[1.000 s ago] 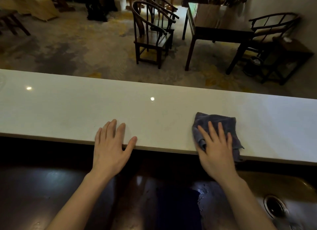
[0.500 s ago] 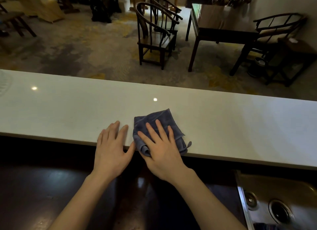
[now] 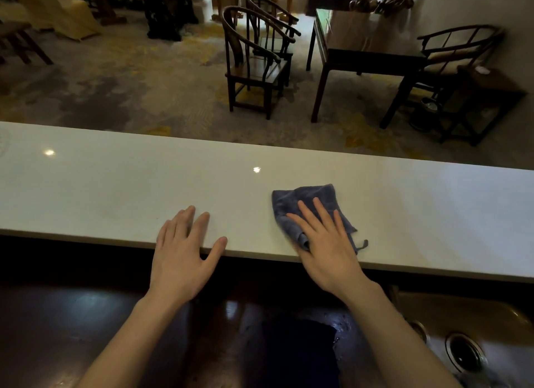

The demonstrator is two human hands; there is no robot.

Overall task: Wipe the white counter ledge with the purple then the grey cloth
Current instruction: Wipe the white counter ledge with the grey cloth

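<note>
A long white counter ledge [image 3: 115,185] runs across the view. A folded bluish-purple cloth [image 3: 306,198] lies on it near the front edge, right of centre. My right hand [image 3: 326,243] presses flat on the cloth with fingers spread, covering its near half. My left hand [image 3: 185,249] rests flat and empty on the ledge's front edge, a short gap to the left of the cloth. No grey cloth is in sight.
Below the ledge is a dark lower counter [image 3: 72,330] with a metal sink and drain [image 3: 465,353] at the lower right. Beyond the ledge stand wooden chairs [image 3: 254,67] and a dark table [image 3: 361,49] on a patterned floor.
My right hand slid the cloth left until it was next to my left hand, then back to the right. My left hand stayed in place.
</note>
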